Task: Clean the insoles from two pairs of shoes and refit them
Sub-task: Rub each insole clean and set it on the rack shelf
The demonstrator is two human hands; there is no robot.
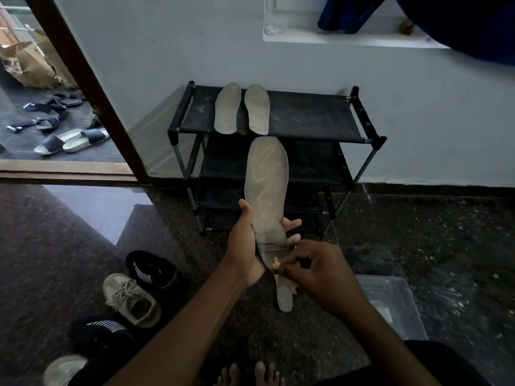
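Wall (167, 37): pale blue-grey, plain, with a dark skirting strip at the bottom.
Floor (418, 246): dark speckled polished stone, reflecting the wall on the left.
Shoe rack (306, 118): black, with fabric shelves, standing against the wall.
Door frame (83, 87): brown wood, open on the left.
Beyond the door: sandals (72, 139) and a brown paper bag (30, 68).
Ledge (334, 40): white, upper right.
Light: dim indoors.

A black shoe rack (306, 118) stands on the dark speckled floor (418, 246) by the far wall, with a pair of grey insoles (228, 108) on its top shelf. On the floor, black and beige shoes (131, 299) lie near left and a clear plastic box (390, 299) near right.
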